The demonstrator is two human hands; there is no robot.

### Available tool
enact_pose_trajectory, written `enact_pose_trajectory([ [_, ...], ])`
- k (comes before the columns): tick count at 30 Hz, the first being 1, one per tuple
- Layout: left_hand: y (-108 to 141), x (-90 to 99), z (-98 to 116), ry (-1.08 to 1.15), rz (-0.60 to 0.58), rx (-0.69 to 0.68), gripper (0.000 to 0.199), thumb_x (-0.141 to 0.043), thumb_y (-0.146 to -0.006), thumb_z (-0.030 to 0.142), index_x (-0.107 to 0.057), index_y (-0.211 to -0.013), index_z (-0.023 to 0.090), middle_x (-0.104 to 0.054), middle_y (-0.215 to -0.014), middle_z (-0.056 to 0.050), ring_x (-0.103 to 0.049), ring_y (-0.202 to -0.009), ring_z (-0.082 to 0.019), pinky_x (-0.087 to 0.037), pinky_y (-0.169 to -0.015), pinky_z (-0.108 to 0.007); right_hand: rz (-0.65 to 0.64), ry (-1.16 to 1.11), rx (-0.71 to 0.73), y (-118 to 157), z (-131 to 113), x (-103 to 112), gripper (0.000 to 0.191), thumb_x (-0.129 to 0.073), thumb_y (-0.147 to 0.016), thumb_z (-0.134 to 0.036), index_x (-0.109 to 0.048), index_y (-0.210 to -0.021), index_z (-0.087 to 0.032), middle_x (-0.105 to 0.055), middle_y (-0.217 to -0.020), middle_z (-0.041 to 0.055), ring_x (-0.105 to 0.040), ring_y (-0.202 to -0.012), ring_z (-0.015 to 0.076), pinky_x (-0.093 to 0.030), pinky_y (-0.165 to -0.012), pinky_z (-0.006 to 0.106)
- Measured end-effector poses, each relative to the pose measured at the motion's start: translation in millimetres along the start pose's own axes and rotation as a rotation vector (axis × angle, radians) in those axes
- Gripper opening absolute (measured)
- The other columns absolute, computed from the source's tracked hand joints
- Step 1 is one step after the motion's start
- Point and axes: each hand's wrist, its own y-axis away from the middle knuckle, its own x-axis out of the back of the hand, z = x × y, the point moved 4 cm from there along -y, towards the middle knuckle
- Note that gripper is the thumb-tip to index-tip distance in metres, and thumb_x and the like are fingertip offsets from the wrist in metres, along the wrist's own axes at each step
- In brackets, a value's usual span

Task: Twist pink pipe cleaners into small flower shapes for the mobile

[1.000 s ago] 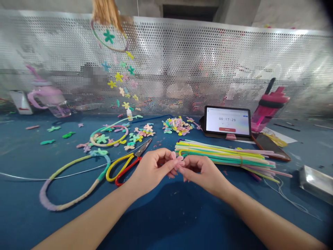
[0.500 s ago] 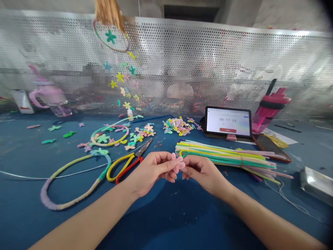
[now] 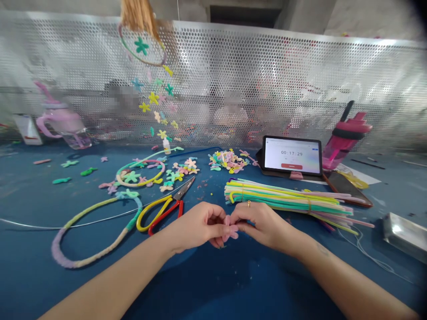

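Between my two hands is a small pink pipe-cleaner flower (image 3: pixel 232 231), its looped petals pointing down and to the right. My left hand (image 3: pixel 207 226) pinches it between thumb and fingers. From the other side my right hand (image 3: pixel 255 222) pinches a petal with thumb and forefinger; a ring shows on one finger. Left of my hands lie scissors (image 3: pixel 163 211) with one yellow and one red handle, blades partly apart. A bundle of coloured pipe cleaners (image 3: pixel 283 198) lies just beyond my right hand. A pile of small fuzzy flowers (image 3: pixel 227 161) sits farther back.
A fuzzy multicoloured ring (image 3: pixel 96 260) and a second ring (image 3: pixel 163 171) with flowers lie at left. A flower mobile (image 3: pixel 153 98) hangs behind them. At right stand a tablet timer (image 3: pixel 292 153) and pink cup (image 3: pixel 348 140); a phone (image 3: pixel 347 189) and metal box (image 3: pixel 407 235) lie nearer.
Both hands have moved down a little, nearer me, with the pink flower. The flower has turned so its petals point lower, and my right hand has rolled to show its back.
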Motion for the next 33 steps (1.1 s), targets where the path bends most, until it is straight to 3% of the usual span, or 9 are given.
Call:
enact_pose_trajectory([
  [4,-0.5,-1.3,-0.4,0.036,0.038,-0.039,0.025,-0.071,-0.069,0.032,-0.055,-0.074,0.014,-0.066,-0.074,-0.005,-0.063,-0.077,-0.017,-0.049,-0.073,-0.031,-0.007,-0.006,-0.028,-0.2,1.3,-0.3,0.016,-0.051,-0.084,-0.012,-0.065,-0.088,-0.019,-0.066,-0.08,0.0021,-0.059,-0.074,0.0143,-0.043,-0.068,0.024],
  [12,-0.8,-2.1,0.6,0.071,0.082,-0.043,0.028,-0.073,-0.068,0.031,-0.053,-0.073,0.012,-0.068,-0.075,-0.007,-0.064,-0.069,-0.015,-0.051,-0.07,-0.033,0.068,-0.269,-0.194,-1.4,2.9,3.2,0.013,-0.052,-0.082,-0.011,-0.063,-0.083,-0.018,-0.065,-0.08,0.0016,-0.06,-0.074,0.0145,-0.045,-0.067,0.025],
  [20,-0.5,-6.1,-0.8,0.103,0.083,-0.051,0.026,-0.073,-0.067,0.026,-0.051,-0.072,0.013,-0.067,-0.072,-0.005,-0.064,-0.067,-0.015,-0.051,-0.064,-0.029,0.109,-0.599,-0.26,-0.1,8.1,-5.9,0.006,-0.056,-0.081,-0.016,-0.054,-0.087,-0.018,-0.06,-0.074,0.0005,-0.058,-0.067,0.0131,-0.046,-0.062,0.024],
  [28,-0.1,-6.3,-0.6,0.104,0.103,-0.063,0.025,-0.072,-0.068,0.023,-0.049,-0.07,0.013,-0.066,-0.071,-0.005,-0.062,-0.062,-0.014,-0.05,-0.061,-0.028,0.24,-0.51,-0.219,0.9,2.4,-4.6,0.007,-0.058,-0.08,-0.016,-0.054,-0.086,-0.018,-0.058,-0.068,-0.0013,-0.056,-0.062,0.0116,-0.044,-0.06,0.023],
  [33,-1.9,-3.4,0.6,0.097,0.165,-0.1,0.025,-0.068,-0.072,0.028,-0.047,-0.069,0.014,-0.067,-0.075,-0.007,-0.064,-0.067,-0.015,-0.051,-0.064,-0.03,0.292,-0.578,-0.362,0.8,14.3,-6.6,0.015,-0.06,-0.08,-0.026,-0.054,-0.09,-0.017,-0.061,-0.072,0.0,-0.06,-0.065,0.0129,-0.046,-0.063,0.025],
])
